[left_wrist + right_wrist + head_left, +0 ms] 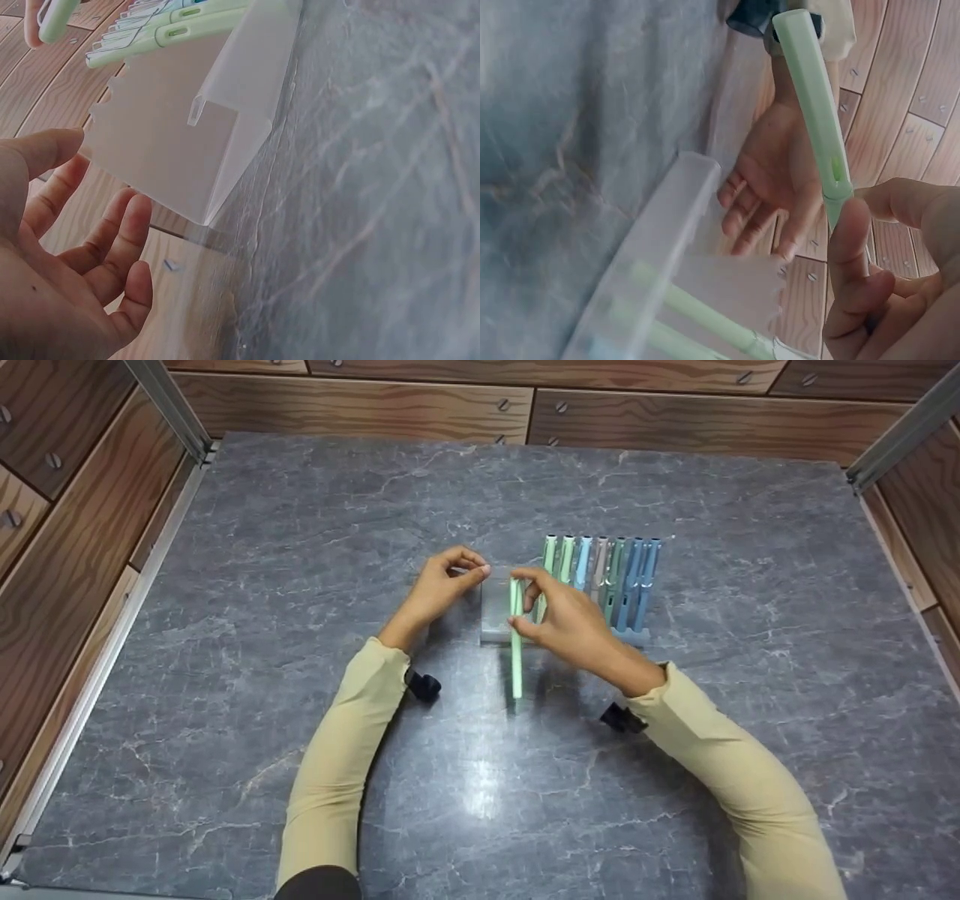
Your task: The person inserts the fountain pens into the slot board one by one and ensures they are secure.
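Note:
My right hand [571,622] pinches a light green pen [517,671] between thumb and fingers. The pen is held over the left part of a frosted clear pen stand [495,611], its lower end reaching past the stand's front lip. In the right wrist view a small slot shows on the barrel of this pen [810,90]. With thumb and index finger, my left hand [441,589] pinches the stand's upper left corner; its other fingers are spread loosely in the left wrist view. Several pens, including a light blue pen [583,562] and a dark green pen [615,577], lie side by side in the stand.
The stand sits on a grey marbled tabletop [225,675]. Wood-patterned panels [360,409] rise behind and at both sides, with metal posts [171,409] at the back corners. A black wrist camera [424,687] hangs by the left sleeve, another wrist camera [624,718] by the right.

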A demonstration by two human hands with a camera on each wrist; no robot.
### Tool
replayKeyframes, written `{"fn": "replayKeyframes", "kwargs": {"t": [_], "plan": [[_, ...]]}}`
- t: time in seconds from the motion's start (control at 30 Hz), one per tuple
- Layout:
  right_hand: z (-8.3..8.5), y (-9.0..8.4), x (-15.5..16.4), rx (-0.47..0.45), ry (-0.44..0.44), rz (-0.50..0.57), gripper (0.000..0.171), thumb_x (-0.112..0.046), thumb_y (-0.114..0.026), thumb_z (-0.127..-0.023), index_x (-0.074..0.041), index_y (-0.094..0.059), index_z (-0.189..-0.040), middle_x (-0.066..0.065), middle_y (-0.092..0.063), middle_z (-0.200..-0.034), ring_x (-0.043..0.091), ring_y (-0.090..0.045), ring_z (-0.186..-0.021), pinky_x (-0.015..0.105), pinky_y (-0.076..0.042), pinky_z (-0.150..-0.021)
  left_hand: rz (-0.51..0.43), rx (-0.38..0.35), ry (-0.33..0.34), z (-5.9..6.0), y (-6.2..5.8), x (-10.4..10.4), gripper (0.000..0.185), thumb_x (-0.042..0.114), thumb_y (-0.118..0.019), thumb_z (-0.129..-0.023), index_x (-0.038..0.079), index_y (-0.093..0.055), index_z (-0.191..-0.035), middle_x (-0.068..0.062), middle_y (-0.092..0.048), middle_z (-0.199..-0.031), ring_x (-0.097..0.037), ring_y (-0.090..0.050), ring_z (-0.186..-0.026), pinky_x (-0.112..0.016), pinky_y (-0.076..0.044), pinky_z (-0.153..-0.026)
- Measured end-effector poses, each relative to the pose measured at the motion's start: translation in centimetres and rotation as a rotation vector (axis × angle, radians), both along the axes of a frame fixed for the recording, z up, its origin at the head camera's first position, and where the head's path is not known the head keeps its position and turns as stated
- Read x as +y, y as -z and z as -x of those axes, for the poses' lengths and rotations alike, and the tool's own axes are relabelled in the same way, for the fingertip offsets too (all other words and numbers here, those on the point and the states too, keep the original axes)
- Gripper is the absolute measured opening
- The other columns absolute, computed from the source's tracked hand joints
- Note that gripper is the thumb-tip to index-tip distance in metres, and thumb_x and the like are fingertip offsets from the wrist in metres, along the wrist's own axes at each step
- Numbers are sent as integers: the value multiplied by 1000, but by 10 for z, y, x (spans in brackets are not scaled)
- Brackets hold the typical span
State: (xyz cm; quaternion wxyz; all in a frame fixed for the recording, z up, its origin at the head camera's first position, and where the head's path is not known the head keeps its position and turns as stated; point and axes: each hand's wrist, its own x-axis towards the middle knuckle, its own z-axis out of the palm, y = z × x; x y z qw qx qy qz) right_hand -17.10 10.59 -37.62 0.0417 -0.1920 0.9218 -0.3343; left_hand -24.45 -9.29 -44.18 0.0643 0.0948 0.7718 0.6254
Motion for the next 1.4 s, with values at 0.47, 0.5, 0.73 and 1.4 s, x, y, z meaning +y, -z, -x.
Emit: {"fn": "replayKeyframes", "kwargs": {"t": [0.47,0.5,0.73,1.4], "plan": [[17,-14,5,286,103,-27,58,-19,-69,-88,-9,-45,-140,6,-63,-96,9,-36,-50,26,-29,-46,12,22,-13,2,-1,0,20,21,-67,-90,5,-67,-102,-7,-65,-97,-28,-66,-88,-25,-51,-73],[18,-13,5,305,106,-29,58,-19,-69,-88,-9,-45,-140,6,-63,-96,9,-36,-51,26,-29,-46,16,21,-15,2,-1,0,20,21,-67,-90,5,-67,-102,-7,-65,-97,-25,-65,-85,-25,-50,-72],[24,-10,8,376,145,-41,58,-20,-69,-88,-9,-45,-139,9,-64,-96,13,-39,-55,28,-32,-47,45,18,-21,2,-2,1,20,22,-67,-90,6,-67,-102,-5,-64,-96,-11,-60,-76,-22,-48,-69],[32,10,7,531,173,-144,55,-23,-69,-90,-8,-46,-138,10,-64,-95,19,-44,-50,30,-34,-43,39,17,-24,2,1,1,20,22,-67,-90,6,-67,-101,-6,-64,-96,-11,-60,-77,-22,-48,-69]]}}
